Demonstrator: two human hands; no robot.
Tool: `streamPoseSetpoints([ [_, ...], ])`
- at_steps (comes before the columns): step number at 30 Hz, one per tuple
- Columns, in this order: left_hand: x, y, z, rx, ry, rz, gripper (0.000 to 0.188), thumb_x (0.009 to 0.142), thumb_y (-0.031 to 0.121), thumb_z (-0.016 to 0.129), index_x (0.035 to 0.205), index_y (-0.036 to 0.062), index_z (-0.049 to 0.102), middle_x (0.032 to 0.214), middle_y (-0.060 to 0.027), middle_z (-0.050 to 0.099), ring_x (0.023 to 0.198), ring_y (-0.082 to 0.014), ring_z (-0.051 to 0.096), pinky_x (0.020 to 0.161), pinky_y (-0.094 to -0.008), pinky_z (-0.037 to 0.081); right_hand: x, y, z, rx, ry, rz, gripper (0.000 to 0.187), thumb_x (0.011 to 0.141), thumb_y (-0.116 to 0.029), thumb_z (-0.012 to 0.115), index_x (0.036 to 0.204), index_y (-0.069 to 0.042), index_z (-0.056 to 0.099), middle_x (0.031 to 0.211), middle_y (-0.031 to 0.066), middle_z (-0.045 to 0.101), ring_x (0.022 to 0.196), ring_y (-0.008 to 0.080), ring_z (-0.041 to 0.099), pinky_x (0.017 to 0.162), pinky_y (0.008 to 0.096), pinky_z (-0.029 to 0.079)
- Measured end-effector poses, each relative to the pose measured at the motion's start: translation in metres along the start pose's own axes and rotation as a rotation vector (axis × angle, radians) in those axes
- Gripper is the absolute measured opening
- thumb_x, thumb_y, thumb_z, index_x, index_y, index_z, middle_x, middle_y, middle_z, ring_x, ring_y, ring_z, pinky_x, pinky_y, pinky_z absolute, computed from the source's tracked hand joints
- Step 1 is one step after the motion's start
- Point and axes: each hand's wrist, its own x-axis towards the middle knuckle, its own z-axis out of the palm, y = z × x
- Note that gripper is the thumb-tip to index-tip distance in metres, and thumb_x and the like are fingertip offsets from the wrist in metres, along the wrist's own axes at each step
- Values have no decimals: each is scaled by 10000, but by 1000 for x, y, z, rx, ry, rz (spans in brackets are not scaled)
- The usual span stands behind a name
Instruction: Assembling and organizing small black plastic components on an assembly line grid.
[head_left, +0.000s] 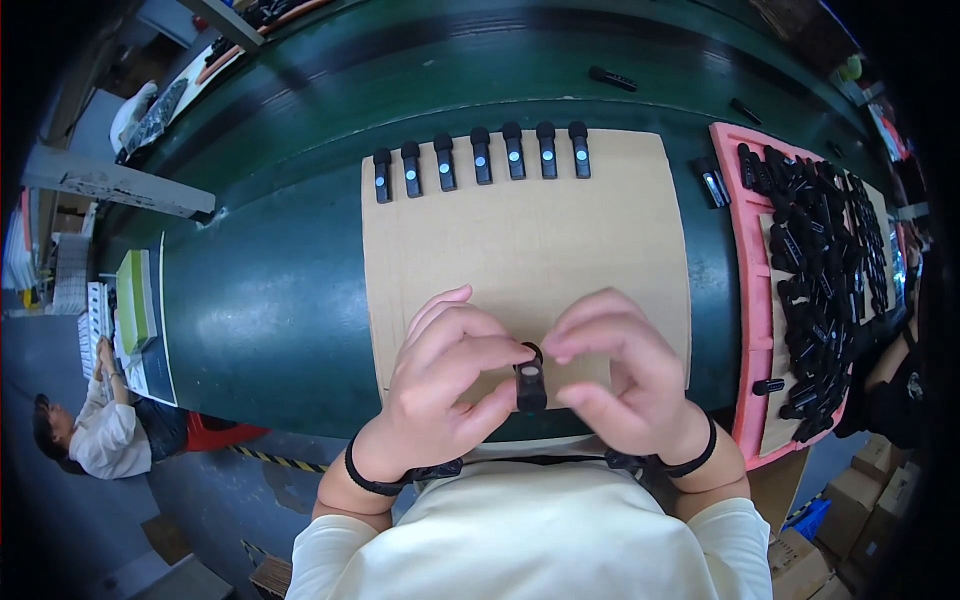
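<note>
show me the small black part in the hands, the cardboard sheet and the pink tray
small black part [530,385], head view, middle of its body
cardboard sheet [530,240], head view, bare centre
pink tray [747,300], head view, left rim

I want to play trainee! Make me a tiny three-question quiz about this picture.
1. True or false: both hands hold one small black part.
2. How many black parts stand in the row along the cardboard sheet's far edge?
3. The pink tray full of black parts lies on which side? A) the person's left B) the person's right

Key: 1 true, the left hand and right hand pinch it together. 2 seven. 3 B.
</note>
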Motion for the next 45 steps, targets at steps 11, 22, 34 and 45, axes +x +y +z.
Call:
streamPoseSetpoints([
  [11, 3, 10, -4, 228, -51, 208, 283, 643, 49, 789, 914, 98, 723, 891, -57, 612, 835, -240, 589, 887, -469, 494, 16, -4, -24, 596, -211, 768, 243, 926, -29, 630, 1164, -29, 576, 1022, 24, 577, 930, 99, 561, 859, 272, 472],
  [22, -17, -20, -37, 254, 5, -11, 264, 686, 4, 765, 928, 56, 673, 964, -101, 639, 887, -287, 609, 851, -416, 500, 81, 44, -110, -564, -223, 486, 209, 867, 8, 621, 1074, 1, 599, 907, 39, 588, 843, 113, 566, 792, 255, 473],
  [34, -39, -50, -60, 223, 179, -327, 220, 743, -59, 687, 951, -3, 643, 1047, -144, 640, 942, -292, 622, 844, -362, 493, 130, 109, -154, -595, -275, 608, 168, 903, -63, 612, 1050, 14, 642, 878, 27, 605, 778, 87, 544, 728, 239, 479],
  [45, -32, -58, -61, 204, 190, -346, 198, 760, -45, 682, 952, -8, 647, 1053, -147, 638, 950, -289, 621, 850, -360, 492, 155, 104, -149, -703, -317, 611, 190, 905, -96, 622, 1071, -17, 668, 942, 50, 623, 829, 116, 562, 766, 254, 488],
])
